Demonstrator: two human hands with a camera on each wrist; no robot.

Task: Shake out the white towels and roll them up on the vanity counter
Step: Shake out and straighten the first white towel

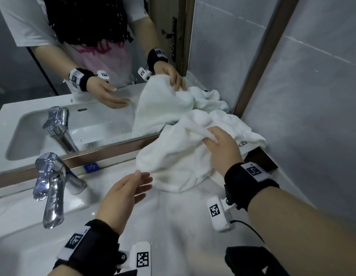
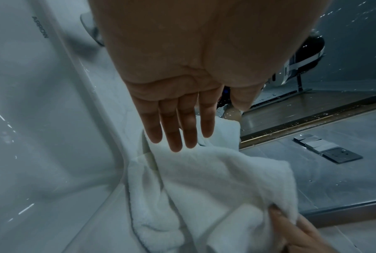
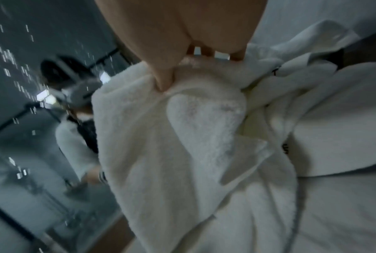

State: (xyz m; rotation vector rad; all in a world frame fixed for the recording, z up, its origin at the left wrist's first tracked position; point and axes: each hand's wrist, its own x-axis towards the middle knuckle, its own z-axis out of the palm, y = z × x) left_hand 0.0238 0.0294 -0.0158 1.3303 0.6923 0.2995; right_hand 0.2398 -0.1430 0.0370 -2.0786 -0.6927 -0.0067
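A crumpled heap of white towels (image 1: pixel 181 154) lies on the white vanity counter (image 1: pixel 183 226) in the back right corner, against the mirror. My right hand (image 1: pixel 215 144) grips a fold at the top of the heap; its thumb and fingers pinch the towel (image 3: pixel 182 137) in the right wrist view. My left hand (image 1: pixel 131 188) hovers just left of the heap's lower edge, fingers straight, holding nothing. The left wrist view shows these straight fingers (image 2: pixel 178 126) above the towel (image 2: pixel 215 188).
A chrome faucet (image 1: pixel 51 186) stands at the left beside the sink basin (image 1: pixel 20 220). The mirror (image 1: pixel 93 76) runs along the back, and a grey tiled wall (image 1: pixel 312 96) closes the right side. A dark wooden block (image 1: pixel 260 158) sits under the towels' right edge.
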